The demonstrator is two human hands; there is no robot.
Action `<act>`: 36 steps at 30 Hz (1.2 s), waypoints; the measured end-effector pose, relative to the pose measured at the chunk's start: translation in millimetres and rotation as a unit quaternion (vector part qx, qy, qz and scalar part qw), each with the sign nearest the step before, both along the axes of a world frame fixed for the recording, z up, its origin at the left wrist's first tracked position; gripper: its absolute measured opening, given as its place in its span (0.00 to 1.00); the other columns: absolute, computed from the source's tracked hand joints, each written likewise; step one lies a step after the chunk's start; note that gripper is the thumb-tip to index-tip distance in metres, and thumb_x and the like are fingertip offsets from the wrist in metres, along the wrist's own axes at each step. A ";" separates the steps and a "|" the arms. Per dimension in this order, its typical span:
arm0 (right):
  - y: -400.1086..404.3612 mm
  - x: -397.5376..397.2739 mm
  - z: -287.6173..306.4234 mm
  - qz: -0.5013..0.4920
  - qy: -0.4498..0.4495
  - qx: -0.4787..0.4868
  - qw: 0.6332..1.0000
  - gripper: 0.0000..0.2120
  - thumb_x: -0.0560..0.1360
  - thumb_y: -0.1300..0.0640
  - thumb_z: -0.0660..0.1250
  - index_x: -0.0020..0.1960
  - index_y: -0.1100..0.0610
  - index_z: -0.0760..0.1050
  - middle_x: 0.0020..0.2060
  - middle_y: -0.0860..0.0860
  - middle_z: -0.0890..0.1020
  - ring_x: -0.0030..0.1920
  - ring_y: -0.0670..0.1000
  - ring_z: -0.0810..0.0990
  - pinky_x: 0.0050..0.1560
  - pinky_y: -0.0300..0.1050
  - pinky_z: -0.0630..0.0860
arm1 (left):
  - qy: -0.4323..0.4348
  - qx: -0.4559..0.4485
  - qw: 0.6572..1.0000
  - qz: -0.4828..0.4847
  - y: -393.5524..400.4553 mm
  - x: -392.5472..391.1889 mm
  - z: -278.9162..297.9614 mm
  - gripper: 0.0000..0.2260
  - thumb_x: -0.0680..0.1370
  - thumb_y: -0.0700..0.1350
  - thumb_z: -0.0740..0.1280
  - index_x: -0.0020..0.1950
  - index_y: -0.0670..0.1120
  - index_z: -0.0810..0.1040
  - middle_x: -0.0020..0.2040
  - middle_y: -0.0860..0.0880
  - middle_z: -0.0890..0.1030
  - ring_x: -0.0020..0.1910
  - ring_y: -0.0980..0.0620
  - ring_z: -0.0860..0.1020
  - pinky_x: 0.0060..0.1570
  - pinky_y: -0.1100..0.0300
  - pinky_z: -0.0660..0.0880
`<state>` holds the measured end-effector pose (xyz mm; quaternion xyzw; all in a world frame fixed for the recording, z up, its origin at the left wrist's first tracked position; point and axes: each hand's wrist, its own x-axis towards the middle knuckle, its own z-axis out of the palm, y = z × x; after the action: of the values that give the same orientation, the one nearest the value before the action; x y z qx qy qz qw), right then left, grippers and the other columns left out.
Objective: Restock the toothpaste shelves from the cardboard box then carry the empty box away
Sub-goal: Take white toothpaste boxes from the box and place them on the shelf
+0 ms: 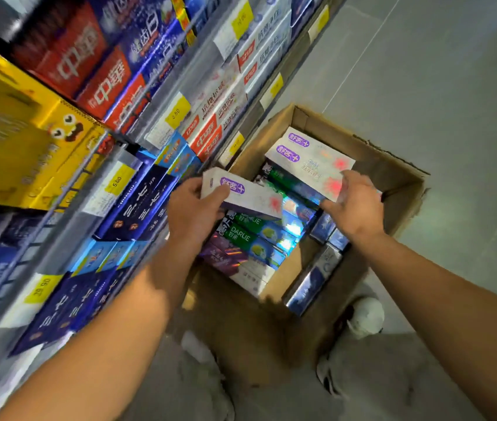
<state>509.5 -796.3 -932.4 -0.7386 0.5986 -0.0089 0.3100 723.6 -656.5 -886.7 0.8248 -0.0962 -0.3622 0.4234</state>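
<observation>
An open cardboard box (393,177) stands on the floor beside the shelves, holding several toothpaste cartons, among them green Darlie ones (253,235). My left hand (189,214) grips one white carton with a purple logo (247,196), lifted just above the box's left side. My right hand (353,205) holds the near end of two more white cartons (308,156) that lie stacked across the far part of the box. The toothpaste shelves (150,123) run along the left, with red, blue and white cartons behind yellow price tags.
Yellow boxes (13,141) fill the upper left shelf. Dark blue cartons (138,208) sit on the shelf level with my left hand. Grey tiled floor (453,86) lies to the right of the box. My white shoes (365,317) are below the box's near flap.
</observation>
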 end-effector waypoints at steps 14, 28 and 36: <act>91.3 -60.0 365.6 -0.109 -0.164 0.061 0.979 0.09 0.71 0.48 0.62 0.50 0.39 0.67 0.50 0.52 0.77 0.49 0.60 0.81 0.50 0.63 0.79 | 0.097 -0.020 0.994 0.040 105.6 -31.8 352.2 0.04 0.77 0.41 0.70 0.46 0.49 0.80 0.47 0.45 0.84 0.38 0.48 0.84 0.35 0.60 0.81; 116.4 -180.1 503.1 -0.069 -0.214 0.008 0.974 0.17 0.64 0.42 0.61 0.52 0.32 0.68 0.52 0.54 0.79 0.49 0.60 0.81 0.52 0.63 0.78 | 0.078 -0.145 0.986 -0.013 145.6 -134.7 541.4 0.27 0.78 0.30 0.60 0.69 0.56 0.66 0.44 0.51 0.83 0.37 0.55 0.84 0.38 0.57 0.82; 72.7 -284.0 574.5 -0.012 -0.223 -0.021 0.975 0.19 0.70 0.49 0.66 0.59 0.51 0.70 0.51 0.58 0.80 0.49 0.59 0.81 0.49 0.46 0.73 | 0.033 -0.147 0.988 0.025 143.9 -272.6 583.5 0.18 0.78 0.36 0.64 0.66 0.51 0.73 0.45 0.47 0.86 0.43 0.46 0.85 0.40 0.51 0.83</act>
<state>225.5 -723.6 -357.9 -0.7168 0.5232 -0.1898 0.4200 450.9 -512.6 -303.3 0.7435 -0.1139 -0.3602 0.5518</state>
